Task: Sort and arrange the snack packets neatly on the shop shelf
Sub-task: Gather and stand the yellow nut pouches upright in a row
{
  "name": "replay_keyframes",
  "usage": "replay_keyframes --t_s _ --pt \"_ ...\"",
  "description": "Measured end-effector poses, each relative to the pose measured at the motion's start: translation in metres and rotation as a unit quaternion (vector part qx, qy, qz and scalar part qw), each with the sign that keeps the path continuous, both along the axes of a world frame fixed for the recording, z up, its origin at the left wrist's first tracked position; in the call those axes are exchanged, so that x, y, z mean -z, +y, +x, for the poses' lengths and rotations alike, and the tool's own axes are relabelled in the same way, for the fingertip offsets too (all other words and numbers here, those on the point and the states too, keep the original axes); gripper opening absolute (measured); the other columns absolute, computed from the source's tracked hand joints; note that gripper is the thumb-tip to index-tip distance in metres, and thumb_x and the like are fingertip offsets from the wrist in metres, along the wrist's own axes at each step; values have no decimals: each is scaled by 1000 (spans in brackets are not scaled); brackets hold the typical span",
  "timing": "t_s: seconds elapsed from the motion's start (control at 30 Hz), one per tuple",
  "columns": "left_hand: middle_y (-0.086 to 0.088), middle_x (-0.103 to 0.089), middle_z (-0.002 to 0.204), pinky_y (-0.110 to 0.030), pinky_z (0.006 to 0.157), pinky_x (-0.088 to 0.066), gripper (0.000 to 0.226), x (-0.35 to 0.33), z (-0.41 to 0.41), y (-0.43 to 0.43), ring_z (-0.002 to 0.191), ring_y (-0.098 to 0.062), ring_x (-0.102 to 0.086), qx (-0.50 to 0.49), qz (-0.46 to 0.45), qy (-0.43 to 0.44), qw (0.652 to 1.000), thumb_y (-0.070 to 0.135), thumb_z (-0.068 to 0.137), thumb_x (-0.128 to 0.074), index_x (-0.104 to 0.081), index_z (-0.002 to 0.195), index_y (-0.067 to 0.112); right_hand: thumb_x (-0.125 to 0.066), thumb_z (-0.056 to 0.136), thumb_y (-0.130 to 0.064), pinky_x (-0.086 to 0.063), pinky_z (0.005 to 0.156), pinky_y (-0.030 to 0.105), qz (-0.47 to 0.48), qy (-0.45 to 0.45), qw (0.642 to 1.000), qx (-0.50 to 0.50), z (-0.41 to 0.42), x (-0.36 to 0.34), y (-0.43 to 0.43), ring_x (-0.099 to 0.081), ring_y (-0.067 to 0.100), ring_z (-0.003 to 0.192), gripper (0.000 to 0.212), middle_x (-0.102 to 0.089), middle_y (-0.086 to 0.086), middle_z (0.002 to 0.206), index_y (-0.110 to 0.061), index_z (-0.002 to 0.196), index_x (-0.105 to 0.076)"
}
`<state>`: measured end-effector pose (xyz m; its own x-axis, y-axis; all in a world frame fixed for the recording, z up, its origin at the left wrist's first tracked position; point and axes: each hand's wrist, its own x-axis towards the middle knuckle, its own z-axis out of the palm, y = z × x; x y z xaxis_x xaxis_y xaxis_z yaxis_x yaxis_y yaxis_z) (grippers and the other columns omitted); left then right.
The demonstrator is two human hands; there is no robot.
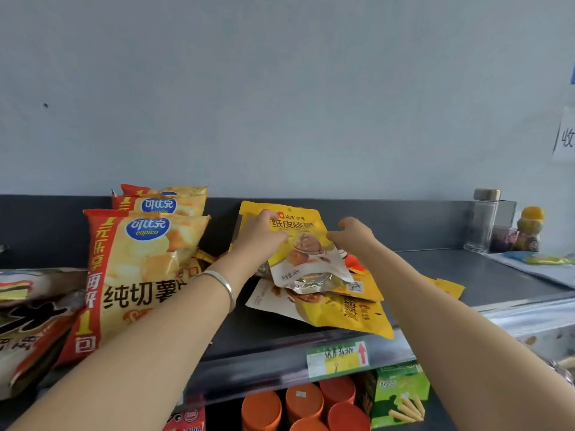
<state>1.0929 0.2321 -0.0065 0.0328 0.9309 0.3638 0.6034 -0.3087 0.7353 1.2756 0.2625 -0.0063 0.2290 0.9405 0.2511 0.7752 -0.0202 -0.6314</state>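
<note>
Shelf (466,275): dark grey, matte, flat. Wall (280,88): pale blue-grey, smooth.
Yellow walnut packet (306,244): glossy, crinkled foil base, upright mid-shelf over flat pile of yellow packets (348,312).
Left hand (259,234): fingers curled round packet's top-left corner.
Right hand (354,234): fingers loosely curled at packet's right edge; contact unclear.
3 puffy chip bags (140,259) stand at left.
</note>
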Motion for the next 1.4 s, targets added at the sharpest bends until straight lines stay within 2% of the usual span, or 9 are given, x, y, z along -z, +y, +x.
replay_keyframes --t_s 0.13,0.23,0.33,0.57,0.7,0.83,1.0,1.2,1.4 --pt "-7 -42 137 -47 103 -36 58 2 17 11 124 -31 -43 -92 -10 74 993 34 88 -58 -31 139 26 -56 94 -24 -45 86 34 -39 35 998 -47 8 5 10 -50 28 122 58 -48 13 140 -6 144 -34" --pt "-9 -41 140 -45 102 -38 65 6 20 19 125 -32 -43 -135 2 76 988 31 86 -63 -29 141 26 -62 90 -22 -49 67 29 -55 128 986 -93 7 9 18 -63 23 96 45 -59 13 121 -12 131 -46" --pt "-11 -45 137 -47 102 -38 63 9 24 19 123 -33 -45 -128 15 4 992 21 82 -68 -37 136 24 -71 83 -23 -46 54 25 -63 217 967 -120 3 9 21 -59 18 67 28 -62 11 89 -9 93 -50" --pt "1 -46 126 -35 95 -43 65 4 29 10 111 -17 -50 -104 98 -185 972 5 83 -66 -36 138 21 -67 86 -5 -54 86 54 4 442 881 -169 7 -3 21 -64 31 76 11 -66 18 87 -7 77 -61" --pt "-2 -52 127 -43 100 -42 74 -10 22 4 114 -21 -53 -74 48 -346 934 21 81 -72 -31 143 21 -58 92 -5 -53 86 53 80 461 854 -226 8 -17 17 -63 30 82 14 -65 15 91 -14 81 -63" --pt "3 -68 97 -23 64 -52 23 -15 18 -4 84 -10 -64 -12 26 -360 933 19 84 -69 -63 106 17 -57 94 -9 -53 86 50 110 460 835 -280 -3 -26 9 -63 30 87 11 -67 14 96 -16 89 -64" --pt "-3 -69 98 -35 78 -52 17 -13 4 -13 88 -21 -65 -74 98 -358 926 6 89 -61 -65 100 18 -50 99 -18 -56 78 43 78 396 868 -291 -16 -33 -3 -63 22 75 17 -64 7 84 -12 91 -62" --pt "-5 -66 88 -39 76 -52 12 -5 -19 -10 82 -25 -63 -174 132 -306 926 1 88 -56 -59 89 13 -50 95 -18 -52 68 33 106 299 938 -139 -7 -22 12 -57 22 71 22 -62 8 79 -10 81 -65" --pt "-7 -66 96 -31 70 -45 12 18 -15 -4 88 -27 -62 -201 114 -333 914 3 89 -52 -58 94 13 -51 94 -14 -52 81 39 80 205 971 -88 5 4 8 -57 21 84 26 -62 5 91 -8 115 -66"
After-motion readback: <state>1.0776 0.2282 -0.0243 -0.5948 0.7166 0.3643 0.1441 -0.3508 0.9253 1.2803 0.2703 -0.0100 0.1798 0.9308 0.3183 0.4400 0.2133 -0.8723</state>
